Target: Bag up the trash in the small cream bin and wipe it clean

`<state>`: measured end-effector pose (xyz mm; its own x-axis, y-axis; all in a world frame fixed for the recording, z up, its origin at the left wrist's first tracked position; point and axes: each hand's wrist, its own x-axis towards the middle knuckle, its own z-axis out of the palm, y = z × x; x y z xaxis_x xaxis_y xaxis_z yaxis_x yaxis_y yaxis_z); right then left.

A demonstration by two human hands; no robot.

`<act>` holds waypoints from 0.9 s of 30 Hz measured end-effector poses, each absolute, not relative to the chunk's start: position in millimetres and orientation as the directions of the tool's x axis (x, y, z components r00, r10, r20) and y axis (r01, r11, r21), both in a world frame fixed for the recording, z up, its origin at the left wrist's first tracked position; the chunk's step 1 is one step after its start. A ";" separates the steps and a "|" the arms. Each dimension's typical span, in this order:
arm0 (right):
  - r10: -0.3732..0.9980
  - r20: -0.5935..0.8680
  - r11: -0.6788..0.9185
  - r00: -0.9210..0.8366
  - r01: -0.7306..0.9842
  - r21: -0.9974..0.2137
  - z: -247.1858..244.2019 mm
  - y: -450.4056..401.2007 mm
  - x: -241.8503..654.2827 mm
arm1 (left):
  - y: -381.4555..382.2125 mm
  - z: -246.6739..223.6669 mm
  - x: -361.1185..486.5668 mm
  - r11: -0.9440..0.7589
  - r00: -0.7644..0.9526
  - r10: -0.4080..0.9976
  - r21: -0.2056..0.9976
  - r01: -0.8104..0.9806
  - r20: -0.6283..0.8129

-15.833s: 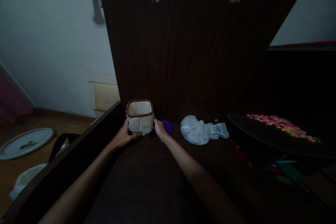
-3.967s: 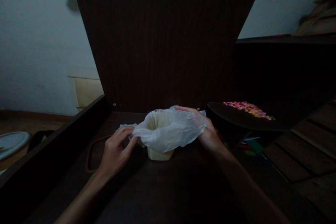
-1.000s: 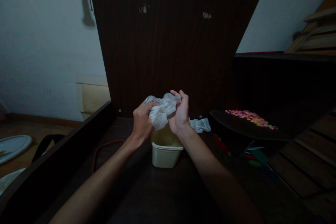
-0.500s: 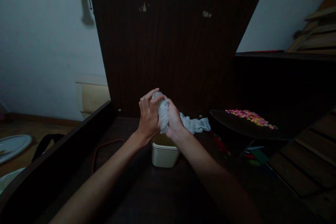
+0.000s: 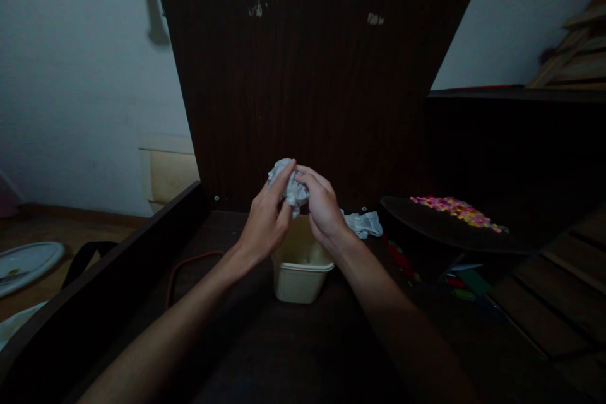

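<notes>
A crumpled, whitish plastic bag [image 5: 296, 194] is bunched between my two hands, above a cream ribbed container [image 5: 303, 283]. My left hand [image 5: 267, 218] is closed on the bag from the left, its fingers over the front and top. From the other side my right hand [image 5: 324, 202] wraps round it, thumb and fingers pressed in. The container stands upright on the dark wooden surface [image 5: 246, 334], its rim partly behind my wrists. Another crumpled pale bag [image 5: 363, 225] lies behind my right wrist, partly hidden.
A brown loop [image 5: 171, 281] lies at the left beside a raised dark edge [image 5: 118, 252]. On a dark curved shelf [image 5: 402, 218] at the right sits a pile of pink and yellow bits [image 5: 459, 211]. A tall dark panel [image 5: 307, 95] rises behind.
The bag has been squeezed into a rounder bundle and turned in my hands. My right hand has shifted right and its fingers now curl over the bag; more of the container's inside shows.
</notes>
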<state>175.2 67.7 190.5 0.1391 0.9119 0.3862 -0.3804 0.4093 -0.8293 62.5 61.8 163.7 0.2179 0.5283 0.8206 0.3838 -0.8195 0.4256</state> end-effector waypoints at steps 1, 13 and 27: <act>0.906 0.408 0.422 0.115 -0.345 -0.838 191.4 65.6 179.0 | 66.2 164.4 57.2 -0.803 0.187 0.534 0.424 0.420 0.825; 0.907 0.374 0.385 0.191 -0.020 -0.923 166.8 39.5 273.8 | 150.3 119.5 -23.5 -0.293 0.030 0.852 0.428 0.855 0.523; 0.939 0.325 0.316 0.115 0.089 -0.945 136.0 31.7 293.6 | 186.0 36.7 -47.6 -0.209 0.126 0.938 0.235 0.949 0.324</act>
<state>293.6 31.7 136.0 0.1155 0.9386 0.3250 0.0895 0.3160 -0.9445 -47.6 186.0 36.7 0.1256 0.9376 0.3243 0.9493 -0.2086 0.2354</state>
